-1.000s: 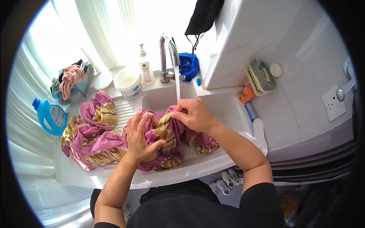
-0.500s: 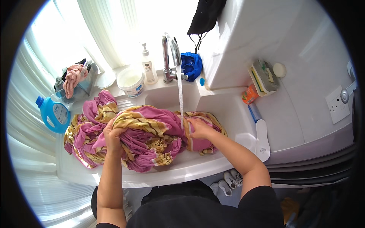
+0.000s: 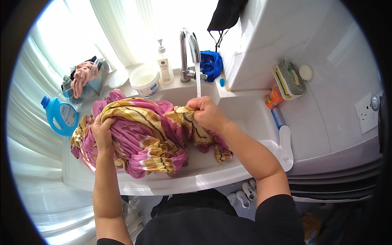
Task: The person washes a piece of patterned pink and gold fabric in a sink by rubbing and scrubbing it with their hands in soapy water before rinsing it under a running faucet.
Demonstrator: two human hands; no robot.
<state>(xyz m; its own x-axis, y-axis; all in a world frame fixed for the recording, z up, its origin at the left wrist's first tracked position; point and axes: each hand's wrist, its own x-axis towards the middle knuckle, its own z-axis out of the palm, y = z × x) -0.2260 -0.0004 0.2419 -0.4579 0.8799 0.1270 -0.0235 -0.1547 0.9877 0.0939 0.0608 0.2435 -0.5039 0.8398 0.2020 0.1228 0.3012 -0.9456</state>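
Observation:
A large pink and yellow patterned cloth [image 3: 139, 130] lies bunched across the white sink [image 3: 245, 118], most of it toward the left. My left hand [image 3: 103, 130] grips the heap near its left side, with fingers closed on a fold. Under the faucet, my right hand [image 3: 207, 112] is closed in a fist around a yellow part of the cloth and lifts it. Water runs from the chrome faucet [image 3: 188, 57] down to just behind that hand. A loose end of the cloth hangs below the right hand into the basin.
On the back ledge stand a white tub [image 3: 144, 81], a pump bottle [image 3: 165, 65] and a blue cloth [image 3: 211, 65]. A blue detergent bottle [image 3: 61, 117] and a clear bin of clothes [image 3: 87, 79] are at left. At right are a brush [image 3: 284, 143] and an orange container [image 3: 273, 98].
My right hand has risen and gone from resting on the cloth to clutching it, pulling its right end up and leftward. My left hand has shifted left with its fold.

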